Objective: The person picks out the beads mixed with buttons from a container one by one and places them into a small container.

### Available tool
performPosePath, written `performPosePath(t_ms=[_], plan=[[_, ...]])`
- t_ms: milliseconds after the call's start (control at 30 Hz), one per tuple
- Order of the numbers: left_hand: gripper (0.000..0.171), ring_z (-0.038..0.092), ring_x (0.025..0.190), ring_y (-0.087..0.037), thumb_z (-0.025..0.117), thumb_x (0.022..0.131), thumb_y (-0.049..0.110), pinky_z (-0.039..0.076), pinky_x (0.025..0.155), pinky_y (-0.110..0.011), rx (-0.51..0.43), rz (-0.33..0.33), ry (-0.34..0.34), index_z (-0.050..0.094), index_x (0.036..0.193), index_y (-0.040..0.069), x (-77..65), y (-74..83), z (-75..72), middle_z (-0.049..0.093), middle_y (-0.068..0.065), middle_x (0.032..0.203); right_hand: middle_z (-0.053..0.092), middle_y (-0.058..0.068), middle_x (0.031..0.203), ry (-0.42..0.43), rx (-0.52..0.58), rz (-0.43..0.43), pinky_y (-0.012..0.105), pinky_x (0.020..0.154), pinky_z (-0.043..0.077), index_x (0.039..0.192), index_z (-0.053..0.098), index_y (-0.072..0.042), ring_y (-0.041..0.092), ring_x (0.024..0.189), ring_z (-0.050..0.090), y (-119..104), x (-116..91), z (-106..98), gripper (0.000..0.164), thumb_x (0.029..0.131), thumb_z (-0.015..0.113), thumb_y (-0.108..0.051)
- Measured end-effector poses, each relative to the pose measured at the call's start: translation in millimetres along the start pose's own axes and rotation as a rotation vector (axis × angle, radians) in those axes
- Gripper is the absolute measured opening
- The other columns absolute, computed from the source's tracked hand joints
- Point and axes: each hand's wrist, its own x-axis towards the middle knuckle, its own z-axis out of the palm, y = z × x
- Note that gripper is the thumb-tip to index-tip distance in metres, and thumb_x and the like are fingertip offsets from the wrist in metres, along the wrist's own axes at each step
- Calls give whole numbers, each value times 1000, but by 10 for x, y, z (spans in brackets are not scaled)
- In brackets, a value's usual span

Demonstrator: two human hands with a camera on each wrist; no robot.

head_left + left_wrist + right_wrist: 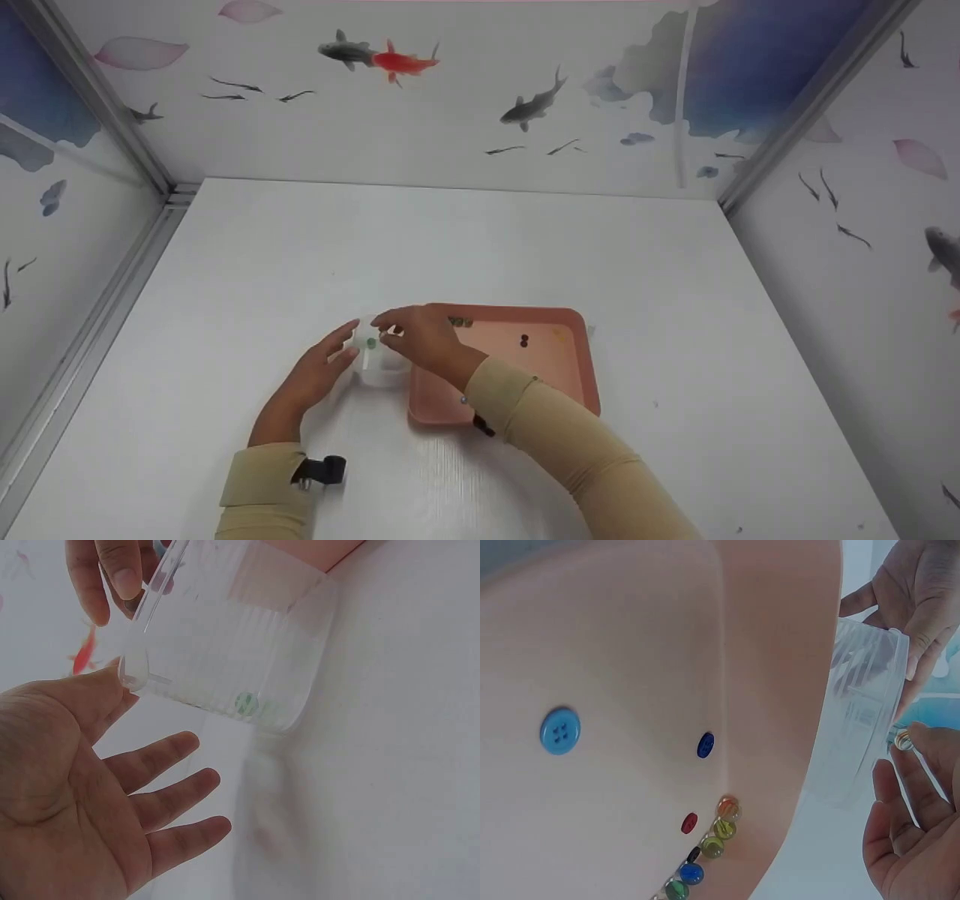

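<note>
My right hand (424, 337) pinches a small glass marble (902, 739) between thumb and fingertip, right at the open top of a clear plastic container (382, 375). A green marble (246, 703) shows through the container's wall. On the container's left side is my left hand (319, 371), its fingers spread and the thumb side at the rim. The pink tray (780, 682) stands just right of the container. Along its edge lie several marbles (712, 847), with a light blue button (559, 730), a dark blue button (706, 745) and a red button (689, 823) nearby.
A white table (465, 247) carries everything, with panels painted with fish (405, 62) at the back and both sides. Two dark buttons (524, 340) lie further right in the tray. My right forearm (570, 442) crosses over the tray's front part.
</note>
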Motion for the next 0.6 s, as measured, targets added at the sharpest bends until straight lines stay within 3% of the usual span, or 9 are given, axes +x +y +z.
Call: performPosePath(t_ms=[600], plan=[[56, 23, 142, -44, 46, 103, 35, 25, 110, -63, -8, -8, 5, 29, 153, 20, -31, 34, 2, 25, -15, 158, 73, -5, 105, -35, -148, -101, 22, 81, 53, 117, 72, -18, 10, 98, 65, 12, 18, 55, 26, 91, 69, -16]])
